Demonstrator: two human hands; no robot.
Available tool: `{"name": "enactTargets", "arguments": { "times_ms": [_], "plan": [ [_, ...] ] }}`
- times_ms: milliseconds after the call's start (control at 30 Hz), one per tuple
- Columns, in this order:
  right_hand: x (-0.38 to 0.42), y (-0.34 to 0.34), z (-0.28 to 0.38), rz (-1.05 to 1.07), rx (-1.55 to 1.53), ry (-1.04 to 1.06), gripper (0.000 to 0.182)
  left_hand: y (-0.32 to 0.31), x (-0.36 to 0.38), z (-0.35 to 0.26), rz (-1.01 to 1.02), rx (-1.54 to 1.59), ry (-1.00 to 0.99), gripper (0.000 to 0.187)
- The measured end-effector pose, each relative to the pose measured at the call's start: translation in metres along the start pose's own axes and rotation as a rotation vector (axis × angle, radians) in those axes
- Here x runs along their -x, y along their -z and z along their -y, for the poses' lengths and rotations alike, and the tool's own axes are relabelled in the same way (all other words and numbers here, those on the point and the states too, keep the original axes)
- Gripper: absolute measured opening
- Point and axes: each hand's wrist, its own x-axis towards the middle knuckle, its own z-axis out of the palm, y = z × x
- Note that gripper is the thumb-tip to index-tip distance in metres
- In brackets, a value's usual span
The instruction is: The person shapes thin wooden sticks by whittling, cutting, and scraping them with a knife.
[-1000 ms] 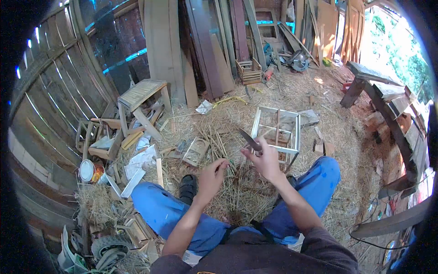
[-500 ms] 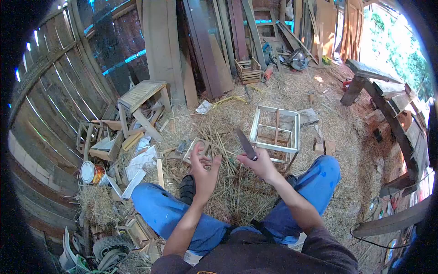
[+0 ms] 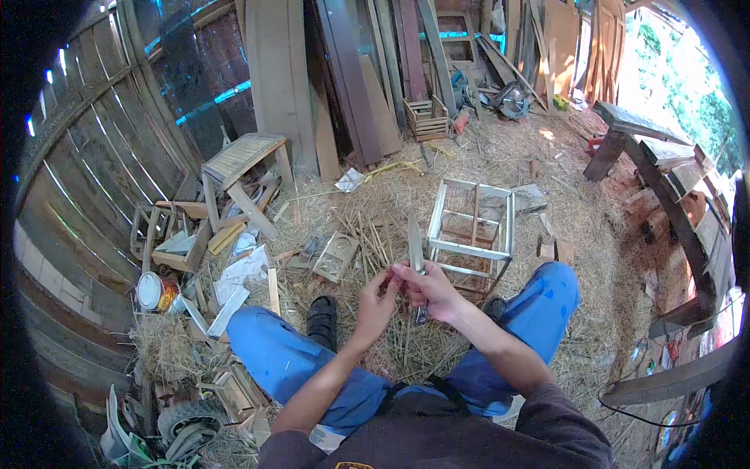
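- Your right hand [image 3: 433,293] is gripping the knife [image 3: 415,242], fingers curled around its handle, blade pointing away from you.
- Your left hand [image 3: 375,309] is pinching, fingertips together near your right thumb; whether it's holding anything, cannot tell.
- Handwork seems under way; how much is done or left isn't showing.
- The frame [image 3: 470,249] is standing just ahead on the straw-strewn floor [image 3: 578,219].
- Boards [image 3: 281,78] are leaning upright beyond.
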Motion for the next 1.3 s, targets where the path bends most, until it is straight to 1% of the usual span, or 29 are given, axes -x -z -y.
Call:
{"name": "enactTargets", "arguments": {
  "times_ms": [100, 200, 300, 367, 500, 600, 700, 800, 900, 1000, 1100, 1200, 1300],
  "plan": [
    [0.001, -0.003, 0.004, -0.044, 0.041, 0.038, 0.020, 0.002, 0.002, -0.019, 0.009, -0.067, 0.079, 0.029],
    [0.001, 0.004, 0.008, -0.038, 0.088, 0.091, 0.022, 0.004, 0.002, -0.007, 0.052, 0.088, 0.199, 0.031],
    [0.002, 0.004, 0.011, -0.104, 0.120, 0.100, 0.023, 0.002, 0.003, -0.006, 0.007, 0.047, 0.121, 0.033],
    [0.000, 0.004, 0.008, -0.128, 0.193, 0.181, 0.028, 0.001, 0.004, -0.010, -0.013, 0.057, 0.089, 0.033],
    [-0.003, 0.009, 0.006, -0.130, 0.355, 0.386, 0.038, 0.004, 0.005, -0.025, -0.005, 0.127, 0.127, 0.035],
    [0.000, 0.010, 0.005, -0.140, 0.604, 0.553, 0.048, 0.002, 0.004, -0.032, -0.073, 0.170, 0.167, 0.038],
    [0.005, -0.001, 0.006, -0.205, 0.903, 0.734, 0.046, 0.006, 0.003, -0.028, -0.059, 0.292, 0.206, 0.041],
    [-0.002, 0.002, -0.003, -0.177, 1.055, 0.945, 0.041, 0.010, 0.003, -0.030, -0.003, 0.422, 0.278, 0.037],
    [0.003, 0.001, 0.002, -0.134, 1.186, 0.898, 0.035, 0.011, 0.003, -0.026, -0.016, 0.373, 0.306, 0.032],
    [0.005, -0.001, 0.006, -0.165, 1.300, 0.939, 0.036, 0.011, 0.005, -0.028, -0.029, 0.212, 0.271, 0.025],
    [0.006, 0.000, 0.012, -0.189, 1.455, 0.962, 0.036, 0.011, 0.004, -0.015, -0.054, 0.209, 0.161, 0.021],
    [0.007, -0.002, 0.015, -0.237, 1.548, 1.050, 0.038, 0.012, 0.006, -0.018, -0.046, 0.093, 0.054, 0.019],
    [0.004, 0.003, 0.016, -0.253, 1.575, 1.137, 0.039, 0.014, 0.008, -0.020, -0.024, 0.015, 0.112, 0.023]
  ]
}}
